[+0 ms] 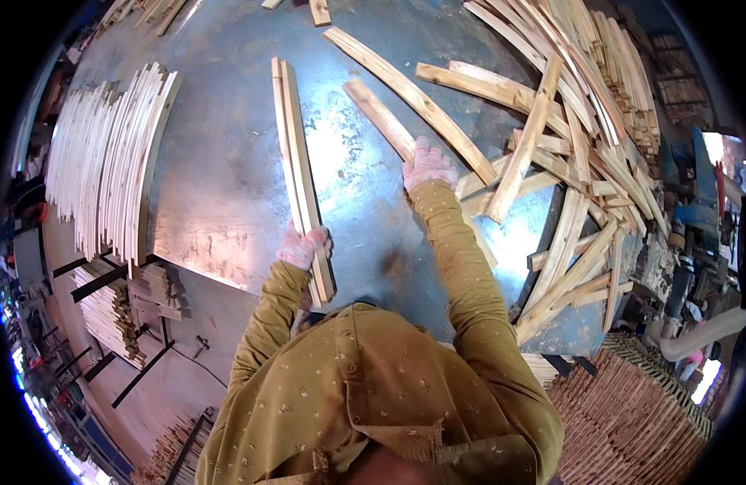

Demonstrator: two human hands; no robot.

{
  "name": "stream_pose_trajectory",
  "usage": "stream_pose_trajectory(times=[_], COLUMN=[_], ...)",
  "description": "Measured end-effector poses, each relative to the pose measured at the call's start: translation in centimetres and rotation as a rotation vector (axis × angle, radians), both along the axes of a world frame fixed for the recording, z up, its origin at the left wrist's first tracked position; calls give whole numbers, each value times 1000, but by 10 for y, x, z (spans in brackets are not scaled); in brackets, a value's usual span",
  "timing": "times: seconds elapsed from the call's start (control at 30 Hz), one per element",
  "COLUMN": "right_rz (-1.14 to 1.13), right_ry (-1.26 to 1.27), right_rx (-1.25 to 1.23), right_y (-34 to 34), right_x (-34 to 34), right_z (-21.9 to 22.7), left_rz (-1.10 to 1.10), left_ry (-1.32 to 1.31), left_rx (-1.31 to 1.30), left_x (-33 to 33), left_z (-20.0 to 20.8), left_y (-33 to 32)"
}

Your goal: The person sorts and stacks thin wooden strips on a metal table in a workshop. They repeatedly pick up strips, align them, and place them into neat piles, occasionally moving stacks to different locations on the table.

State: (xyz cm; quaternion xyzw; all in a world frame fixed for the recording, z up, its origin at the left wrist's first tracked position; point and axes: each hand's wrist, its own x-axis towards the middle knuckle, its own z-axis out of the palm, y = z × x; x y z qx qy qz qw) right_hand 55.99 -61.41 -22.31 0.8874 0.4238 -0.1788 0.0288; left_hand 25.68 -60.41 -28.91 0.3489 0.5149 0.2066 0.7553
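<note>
My left hand (304,246), in a pale pink glove, is closed around the near part of a pair of long wooden strips (296,158). These lie side by side on the metal table (219,145), pointing away from me. My right hand (429,164), also gloved, grips the near end of a shorter wooden strip (379,117); the glove hides that end. Just beyond it, a longer wooden strip (409,93) lies slantwise with its near end to the right of my right hand.
A jumbled heap of wooden strips (579,174) covers the table's right side. Lined-up strips (106,162) lie at the left edge. Below the left edge, more wood rests on black brackets (102,283). A big stack of wood (623,412) stands at the lower right.
</note>
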Motion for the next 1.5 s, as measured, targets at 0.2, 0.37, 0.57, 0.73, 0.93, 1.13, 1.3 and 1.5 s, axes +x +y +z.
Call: stream_pose_trajectory(times=[0.2,0.37,0.57,0.73,0.93,1.13,1.3,1.5], right_rz=[-346,137,121,-304,-496,-198,62,-234], right_ry=[689,674,-303,1215,1676,1393,-2,-407], right_rx=[227,369,153,617,884,994,1066,363], right_y=[89,63,-19,-59,-64,63,218,103], right_x=[-81,-97,86,55,1,52,175,316], right_z=[-2,5,-11,17,12,52,153,102], left_rz=[13,26,78,-313,-485,-639,-571,-543], left_ry=[-175,91,228,821,1112,1136,1203,1338], left_rx=[101,214,213,343,610,474,471,622], left_x=[19,32,26,45,88,101,101,49], left_z=[19,27,24,65,80,92,103,78], left_y=[-6,3,9,25,0,6,10,13])
